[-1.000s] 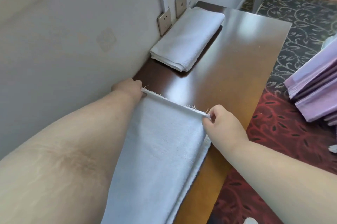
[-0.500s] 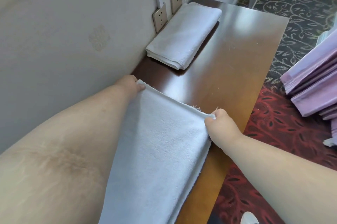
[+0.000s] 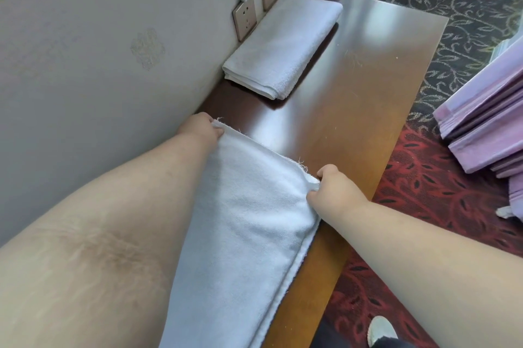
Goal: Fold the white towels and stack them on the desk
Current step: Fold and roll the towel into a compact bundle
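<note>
Two white towels lie on the surface [image 3: 368, 87]: one folded towel [image 3: 280, 44] far by the wall, one near towel [image 3: 249, 223] whose far corners the left hand [image 3: 202, 129] and right hand [image 3: 334, 187] pinch.

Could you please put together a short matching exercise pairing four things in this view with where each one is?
Things:
1. folded towel
2. unfolded towel
3. wall sockets
4. purple fabric stack

Places:
A. on the carpet, right of the desk
B. held by left hand and right hand
C. on the wall
D. lying by the wall at the desk's far end

Pairs: 1-D, 2-B, 3-C, 4-A
</note>
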Demonstrator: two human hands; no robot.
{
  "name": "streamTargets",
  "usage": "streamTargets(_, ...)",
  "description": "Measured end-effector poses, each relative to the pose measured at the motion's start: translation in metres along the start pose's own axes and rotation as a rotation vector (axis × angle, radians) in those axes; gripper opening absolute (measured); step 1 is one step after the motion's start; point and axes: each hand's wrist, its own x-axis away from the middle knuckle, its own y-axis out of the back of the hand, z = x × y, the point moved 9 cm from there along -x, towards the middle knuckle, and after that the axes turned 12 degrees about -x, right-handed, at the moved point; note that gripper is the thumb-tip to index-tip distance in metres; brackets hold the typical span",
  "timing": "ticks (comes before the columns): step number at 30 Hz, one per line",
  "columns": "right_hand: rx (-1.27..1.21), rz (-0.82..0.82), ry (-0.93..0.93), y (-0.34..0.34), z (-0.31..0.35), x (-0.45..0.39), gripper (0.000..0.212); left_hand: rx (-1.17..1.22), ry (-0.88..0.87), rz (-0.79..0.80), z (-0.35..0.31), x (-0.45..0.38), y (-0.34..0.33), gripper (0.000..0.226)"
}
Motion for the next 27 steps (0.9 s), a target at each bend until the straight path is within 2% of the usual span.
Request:
streamTargets(3, -0.016, 0.066, -0.035, 0.007, 0.002, 0.000, 0.007, 0.015, -0.031, -0.003, 0.004, 0.010, 0.013, 0.030)
streamTargets(9, -0.152, 0.133, 0.001, 0.014, 0.009, 0.031, 0.010, 0.151, -0.040, -0.025, 0.016, 0.046, 0.051, 0.029)
streamTargets(14, -0.147, 0.243, 0.136, 0.007, 0.023, 0.073, 0.014, 0.228, 0.023, -0.154, 0.044, 0.092, 0.086, 0.015)
streamTargets(16, -0.114, 0.304, 0.226, 0.003, 0.036, 0.094, 0.010, 0.235, 0.042, -0.172, 0.056, 0.114, 0.097, 0.017)
streamTargets(21, -0.049, 0.441, 0.350, -0.017, 0.059, 0.150, 0.013, 0.292, 0.222, -0.172, 0.102, 0.182, 0.107, 0.023)
streamTargets(24, -0.018, 0.490, 0.430, -0.030, 0.068, 0.184, 0.006, 0.573, 0.398, -0.155, 0.136, 0.228, 0.097, 0.017)
streamTargets(27, 0.119, 0.504, 0.621, -0.045, 0.078, 0.223, 0.019, 0.906, 0.550, -0.252, 0.170, 0.277, 0.095, 0.019)
